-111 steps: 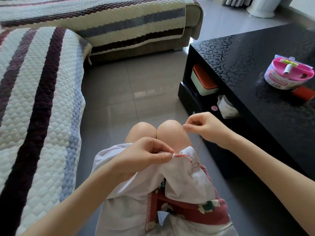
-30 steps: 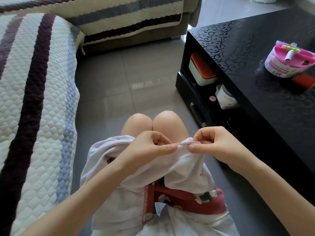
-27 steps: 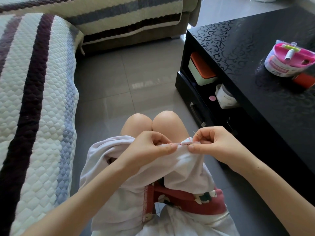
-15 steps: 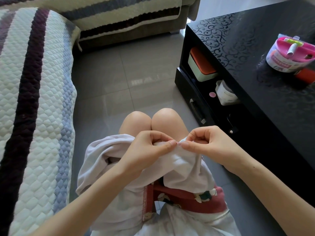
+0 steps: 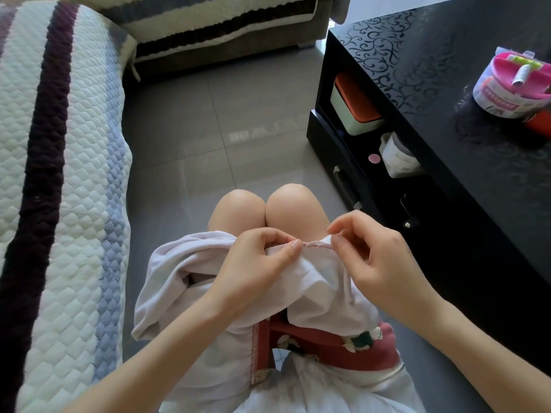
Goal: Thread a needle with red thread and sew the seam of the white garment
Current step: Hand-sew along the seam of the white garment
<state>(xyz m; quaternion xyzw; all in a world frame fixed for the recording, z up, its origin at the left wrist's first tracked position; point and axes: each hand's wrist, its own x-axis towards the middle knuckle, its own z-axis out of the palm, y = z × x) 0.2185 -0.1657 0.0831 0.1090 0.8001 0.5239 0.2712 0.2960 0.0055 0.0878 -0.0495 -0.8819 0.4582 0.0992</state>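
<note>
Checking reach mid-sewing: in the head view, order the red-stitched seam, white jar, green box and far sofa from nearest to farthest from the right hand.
1. Red-stitched seam, at the right hand's fingertips, over the lap.
2. White jar, on the black table's shelf, ahead-right.
3. Green box, same shelf, farther along.
4. Far sofa, across the floor, farthest ahead.

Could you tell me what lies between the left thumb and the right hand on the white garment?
In the head view, a short run of red stitches along the folded edge of the white garment spans that gap.

Left hand and right hand meet — fingers pinched.
</note>
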